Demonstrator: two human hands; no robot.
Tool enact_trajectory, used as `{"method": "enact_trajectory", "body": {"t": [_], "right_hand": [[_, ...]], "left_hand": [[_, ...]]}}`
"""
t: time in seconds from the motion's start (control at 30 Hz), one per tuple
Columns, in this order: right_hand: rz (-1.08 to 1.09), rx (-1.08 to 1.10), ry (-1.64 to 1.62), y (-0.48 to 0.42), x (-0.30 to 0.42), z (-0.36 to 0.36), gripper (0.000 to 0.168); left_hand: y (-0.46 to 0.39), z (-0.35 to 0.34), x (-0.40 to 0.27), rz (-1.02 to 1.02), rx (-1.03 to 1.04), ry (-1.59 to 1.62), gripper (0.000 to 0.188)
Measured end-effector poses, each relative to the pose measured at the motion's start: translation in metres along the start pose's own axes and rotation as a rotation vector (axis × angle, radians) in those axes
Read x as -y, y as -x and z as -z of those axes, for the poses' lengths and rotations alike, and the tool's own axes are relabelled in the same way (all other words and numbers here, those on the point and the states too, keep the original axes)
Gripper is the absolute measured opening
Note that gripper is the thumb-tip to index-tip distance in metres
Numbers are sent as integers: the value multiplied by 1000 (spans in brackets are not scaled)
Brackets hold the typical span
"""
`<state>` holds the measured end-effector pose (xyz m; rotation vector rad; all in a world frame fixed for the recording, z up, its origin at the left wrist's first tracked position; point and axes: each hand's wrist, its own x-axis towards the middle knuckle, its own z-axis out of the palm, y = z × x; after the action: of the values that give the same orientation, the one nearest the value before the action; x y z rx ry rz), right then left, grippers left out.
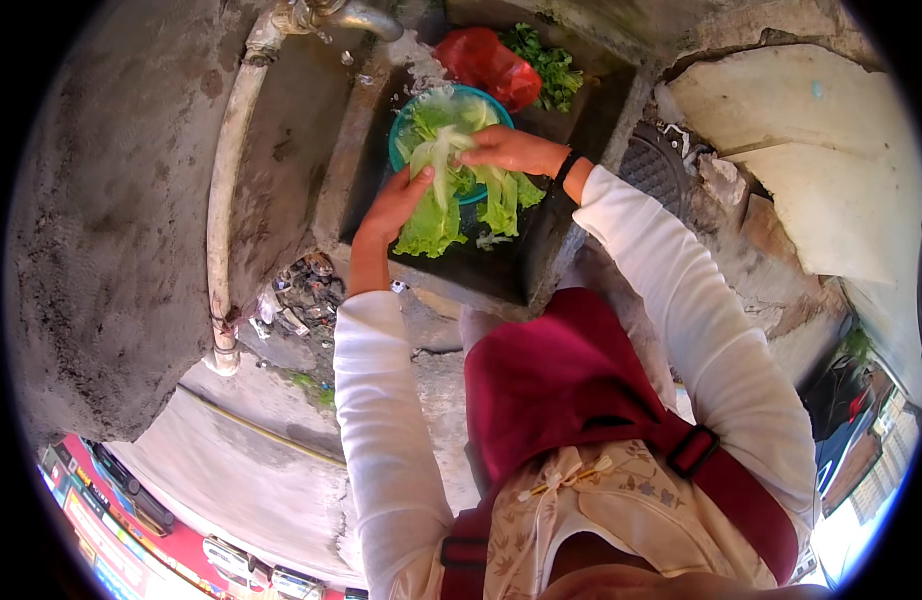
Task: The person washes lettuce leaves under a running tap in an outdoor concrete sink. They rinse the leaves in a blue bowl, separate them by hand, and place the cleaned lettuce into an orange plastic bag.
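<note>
Over a round teal plastic basin [395,154], my left hand [395,204] grips a green lettuce leaf [434,225], thumb on its pale rib. My right hand [515,150] has its fingertips on the pale stem ends of the leaves, just above the basin. More lettuce [502,206] hangs below the right hand past the basin's near rim. Water and further lettuce lie inside the basin, partly covered by both hands. The basin stands in a concrete sink [449,276], and a small leaf scrap [492,240] lies on the sink floor.
Water [416,56] splashes from the metal spout [367,19] beside the basin. Behind it lie a red plastic bag [487,67] and leafy green herbs [554,75]. A vertical pipe [224,165] runs along the left wall. Debris [303,289] and a drain cover [650,169] flank the sink.
</note>
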<state>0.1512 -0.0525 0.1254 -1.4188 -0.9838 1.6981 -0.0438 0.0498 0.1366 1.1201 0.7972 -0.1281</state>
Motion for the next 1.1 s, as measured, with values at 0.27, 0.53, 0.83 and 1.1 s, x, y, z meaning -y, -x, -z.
{"method": "enact_trajectory", "body": {"t": [0.27,0.53,0.83,1.1], "right_hand": [[-131,-13,85,-18,-3,28,26],[159,-472,662,-33,-8,-24,45],[139,-157,482,-25,-8,-31,25],[225,-52,651,-26,-28,-11,19]], "left_hand": [[-8,30,45,72,-324,-36,45],[-18,-7,41,-100,-334,430,38],[-29,-1,35,-306,-272,-325,33],[-37,4,51,-319,-263,-290,32]]}}
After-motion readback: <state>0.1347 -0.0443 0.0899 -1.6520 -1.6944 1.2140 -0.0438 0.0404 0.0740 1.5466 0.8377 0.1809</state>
